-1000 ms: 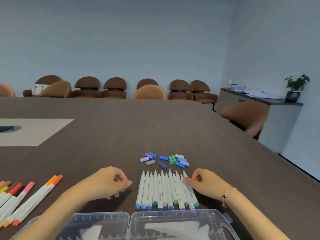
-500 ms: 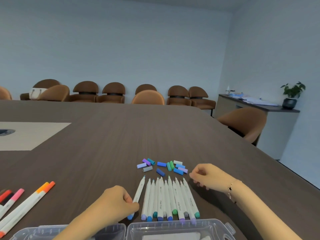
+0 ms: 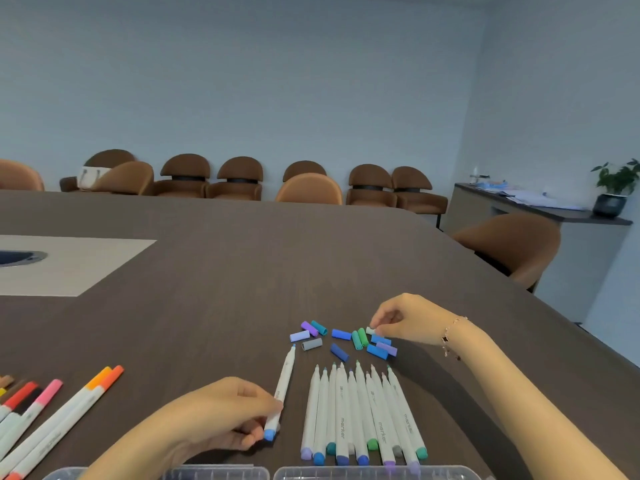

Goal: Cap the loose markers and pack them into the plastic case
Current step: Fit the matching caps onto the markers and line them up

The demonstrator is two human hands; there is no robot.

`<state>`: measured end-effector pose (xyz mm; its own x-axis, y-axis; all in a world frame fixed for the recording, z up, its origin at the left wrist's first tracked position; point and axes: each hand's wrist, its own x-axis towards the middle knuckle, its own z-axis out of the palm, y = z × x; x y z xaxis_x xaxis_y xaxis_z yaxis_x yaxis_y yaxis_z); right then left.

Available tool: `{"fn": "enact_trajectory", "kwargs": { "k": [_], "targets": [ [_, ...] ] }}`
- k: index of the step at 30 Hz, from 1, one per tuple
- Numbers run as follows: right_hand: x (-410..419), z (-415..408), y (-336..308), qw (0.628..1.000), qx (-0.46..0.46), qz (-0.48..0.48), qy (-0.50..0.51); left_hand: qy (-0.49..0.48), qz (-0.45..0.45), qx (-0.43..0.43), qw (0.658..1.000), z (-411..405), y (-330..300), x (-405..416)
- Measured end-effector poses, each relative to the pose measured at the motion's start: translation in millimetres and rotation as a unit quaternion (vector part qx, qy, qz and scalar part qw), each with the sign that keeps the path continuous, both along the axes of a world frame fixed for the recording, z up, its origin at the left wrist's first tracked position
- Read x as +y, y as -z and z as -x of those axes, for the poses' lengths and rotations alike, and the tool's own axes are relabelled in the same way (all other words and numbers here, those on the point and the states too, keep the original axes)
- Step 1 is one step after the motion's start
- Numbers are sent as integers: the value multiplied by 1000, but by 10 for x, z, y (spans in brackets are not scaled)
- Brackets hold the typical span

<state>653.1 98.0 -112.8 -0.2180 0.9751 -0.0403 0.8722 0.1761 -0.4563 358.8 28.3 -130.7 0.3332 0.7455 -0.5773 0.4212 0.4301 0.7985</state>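
Left hand (image 3: 228, 415) pinches one slim white-barrelled marker with a blue end cap (image 3: 282, 393) near its rear end, thumb and fingertips closed on the barrel just above the blue cap. That marker is split off to the left of the others, its uncapped blue tip pointing away from the person towards the caps; cannot tell if the tip end rests on the dark wood-grain desk (image 3: 214, 271) or is slightly raised

Right hand (image 3: 408, 320) is reached forward, wrist bent down, fingers curled, thumb and forefinger closed on a small pale mint cap (image 3: 370, 330) at the right edge of the scatter of loose short plastic caps in blue, purple, green and grey (image 3: 341, 337). Cannot tell if the mint cap is already off the desk

The row of uncapped white markers (image 3: 360, 414) lies side by side between the two hands, tips away, coloured ends nearly touching the rim of the clear plastic case (image 3: 374, 472) at the bottom edge of view. Orange, pink and red capped markers (image 3: 52, 410) lie well apart at far left

Handling, my read: markers are light, stiff and round, so they'll roll; a mid-barrel or rear grip is fine, keep off the wet tip. Caps are tiny, light and smooth, easy to flick away, so pinch across the sides with the open end facing the tip. Cap colour likely needs to match the end cap, and mint vs blue looks like a mismatch, so worth checking
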Motion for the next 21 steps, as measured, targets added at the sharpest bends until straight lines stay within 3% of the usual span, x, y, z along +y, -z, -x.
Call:
{"fn": "enact_trajectory", "kwargs": {
  "k": [13, 18, 21],
  "targets": [
    [219, -58, 303, 995, -76, 10, 60, 17, -22, 45, 999, 1, 2, 26],
    [223, 12, 244, 998, -52, 4, 44, 33, -88, 109, 990, -16, -32, -1],
    [123, 72, 45, 998, 55, 0, 1, 66, -135, 142, 978, -48, -64, -34]
  ]
}}
